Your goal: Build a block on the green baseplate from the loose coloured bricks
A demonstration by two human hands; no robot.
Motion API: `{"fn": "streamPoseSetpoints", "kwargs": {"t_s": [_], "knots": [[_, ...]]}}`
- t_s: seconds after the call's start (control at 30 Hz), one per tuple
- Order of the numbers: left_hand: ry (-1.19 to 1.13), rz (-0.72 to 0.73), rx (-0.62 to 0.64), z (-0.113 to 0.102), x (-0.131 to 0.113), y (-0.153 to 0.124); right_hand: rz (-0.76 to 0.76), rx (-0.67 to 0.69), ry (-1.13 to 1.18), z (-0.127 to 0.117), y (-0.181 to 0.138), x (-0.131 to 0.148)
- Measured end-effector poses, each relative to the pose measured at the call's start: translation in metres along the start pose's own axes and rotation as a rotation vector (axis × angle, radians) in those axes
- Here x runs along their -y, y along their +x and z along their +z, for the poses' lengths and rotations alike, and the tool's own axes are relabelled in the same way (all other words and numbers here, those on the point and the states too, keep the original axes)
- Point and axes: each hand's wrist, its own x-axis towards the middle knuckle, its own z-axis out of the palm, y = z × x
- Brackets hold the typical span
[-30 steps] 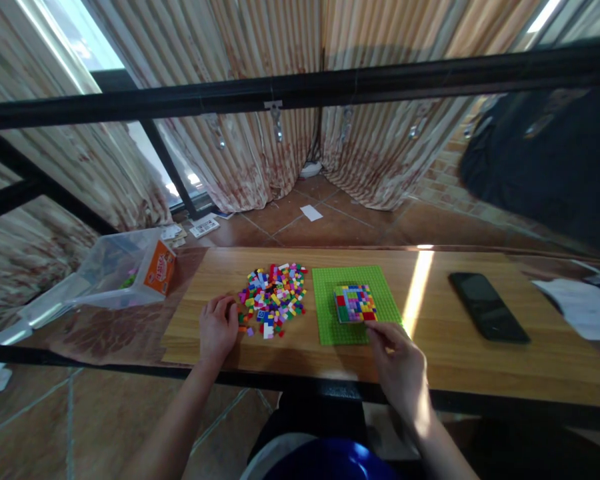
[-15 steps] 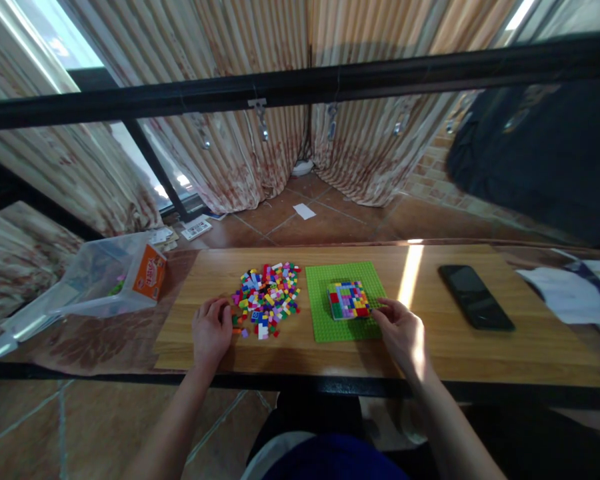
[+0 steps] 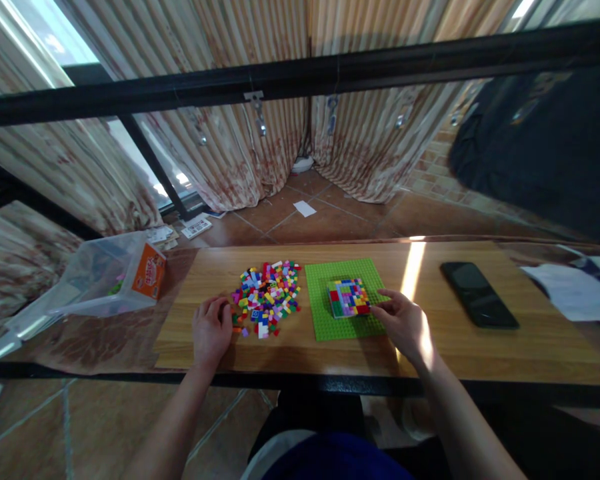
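Note:
A small square build of multicoloured toy bricks stands on a green baseplate, slightly above the plate's middle. At its right side is my right hand, thumb tip by the build's lower right edge and forefinger stretched out apart from it. No brick shows between those fingers. My left hand rests on the table with its fingers curled, at the left edge of a heap of loose toy bricks. Whatever its fingertips may hold is hidden. Several orange and green bricks lie close to the left thumb.
A black phone lies on the wooden table at the right. Left of the table stands a clear plastic bin with an orange label. Papers lie far right. A black rail crosses beyond the table, before curtains.
My right hand's thumb and forefinger have spread apart, the forefinger lifting off beside the build. The left hand stays where it was. The view has shifted slightly.

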Motion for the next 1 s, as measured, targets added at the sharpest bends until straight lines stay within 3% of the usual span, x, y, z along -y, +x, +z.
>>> {"fn": "streamPoseSetpoints", "kwargs": {"t_s": [0.23,0.47,0.6,1.0], "knots": [[0.001,0.010,-0.006,-0.001,0.000,0.000,0.005,0.091,-0.080,-0.006,0.016,0.006],[0.002,0.011,0.011,0.000,0.000,0.000,0.146,0.090,0.302,0.003,0.010,-0.001],[0.006,0.003,0.010,0.000,0.001,0.000,0.212,0.060,0.398,0.003,0.009,-0.002],[0.005,0.022,-0.009,0.000,-0.001,0.000,0.115,0.060,0.278,0.009,0.009,-0.012]]}}
